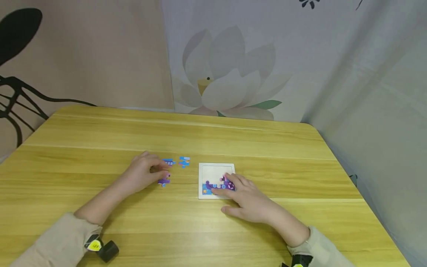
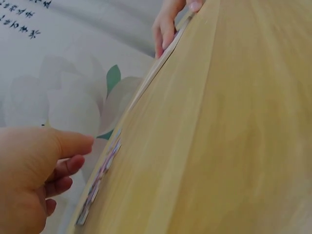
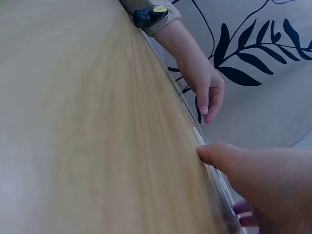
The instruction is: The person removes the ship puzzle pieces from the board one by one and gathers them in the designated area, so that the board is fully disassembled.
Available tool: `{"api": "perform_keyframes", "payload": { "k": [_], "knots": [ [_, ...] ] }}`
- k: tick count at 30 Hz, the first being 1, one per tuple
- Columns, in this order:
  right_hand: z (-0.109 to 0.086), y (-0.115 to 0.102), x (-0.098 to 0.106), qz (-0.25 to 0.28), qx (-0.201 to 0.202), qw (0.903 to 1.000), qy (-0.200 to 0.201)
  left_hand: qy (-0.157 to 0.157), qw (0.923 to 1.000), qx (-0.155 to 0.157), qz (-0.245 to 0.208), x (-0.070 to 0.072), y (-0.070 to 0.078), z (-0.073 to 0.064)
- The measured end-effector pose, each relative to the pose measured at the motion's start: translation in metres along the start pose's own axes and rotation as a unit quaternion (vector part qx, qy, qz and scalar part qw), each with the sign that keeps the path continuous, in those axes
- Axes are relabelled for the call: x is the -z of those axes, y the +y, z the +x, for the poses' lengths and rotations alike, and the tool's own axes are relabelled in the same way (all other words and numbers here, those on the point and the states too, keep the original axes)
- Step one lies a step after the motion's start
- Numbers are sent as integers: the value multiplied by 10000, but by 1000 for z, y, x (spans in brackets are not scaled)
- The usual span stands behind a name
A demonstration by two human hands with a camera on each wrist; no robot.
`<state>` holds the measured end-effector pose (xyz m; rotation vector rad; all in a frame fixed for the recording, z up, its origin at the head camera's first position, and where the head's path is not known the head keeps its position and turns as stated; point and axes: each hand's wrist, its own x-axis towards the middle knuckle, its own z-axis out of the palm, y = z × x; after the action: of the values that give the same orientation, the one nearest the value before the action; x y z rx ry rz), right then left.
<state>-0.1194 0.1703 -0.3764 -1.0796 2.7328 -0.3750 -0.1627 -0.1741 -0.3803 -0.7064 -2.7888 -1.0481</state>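
My left hand [image 1: 145, 171] hovers over loose jigsaw pieces, its fingers bent and its thumb apart from them, with nothing visible between. A purple jigsaw piece [image 1: 163, 181] lies by the thumb, and a blue-and-purple piece [image 1: 169, 162] is partly under the fingers. To their right lies a blue piece [image 1: 184, 162]. My right hand [image 1: 248, 198] rests its extended fingers on a square white puzzle tray [image 1: 217, 197]. Joined purple and blue pieces [image 1: 218, 186] fill the tray's lower part, partly covered by these fingers. In the left wrist view, the loose pieces [image 2: 100, 178] appear edge-on.
All of this lies on a wooden table [image 1: 166, 230]. Behind the table hangs a curtain [image 1: 233, 74] with a flower print, and pale fabric [image 1: 377, 111] runs along the right side. A wrist camera [image 1: 108, 251] sits on the left sleeve.
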Motion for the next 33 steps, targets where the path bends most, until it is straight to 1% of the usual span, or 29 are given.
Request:
{"api": "perform_keyframes", "payload": {
  "k": [5, 10, 13, 19, 22, 28, 33],
  "knots": [
    [0, 0, 0, 17, -42, 10000, -22, 101, 9992, -109, -358, -8, 9, 1],
    [-1, -1, 2, 7, -29, 10000, -6, 79, 9974, -299, -648, -19, 17, 3],
    [-1, -1, 3, -5, 8, 10000, 46, 81, 9969, -398, -675, -26, 20, 5],
    [0, -2, 3, -44, 17, 10000, 65, 123, 9972, -445, -593, -36, 26, 7],
    [0, -2, 3, -48, -23, 10000, 30, 33, 9970, -465, -622, -40, 30, 8],
    [0, 1, 2, 16, -153, 9999, -15, -148, 9960, -386, -787, -47, 38, 11],
    [0, 1, 1, -70, -283, 9996, -35, -221, 9957, -476, -763, -54, 45, 14]
  ]
}}
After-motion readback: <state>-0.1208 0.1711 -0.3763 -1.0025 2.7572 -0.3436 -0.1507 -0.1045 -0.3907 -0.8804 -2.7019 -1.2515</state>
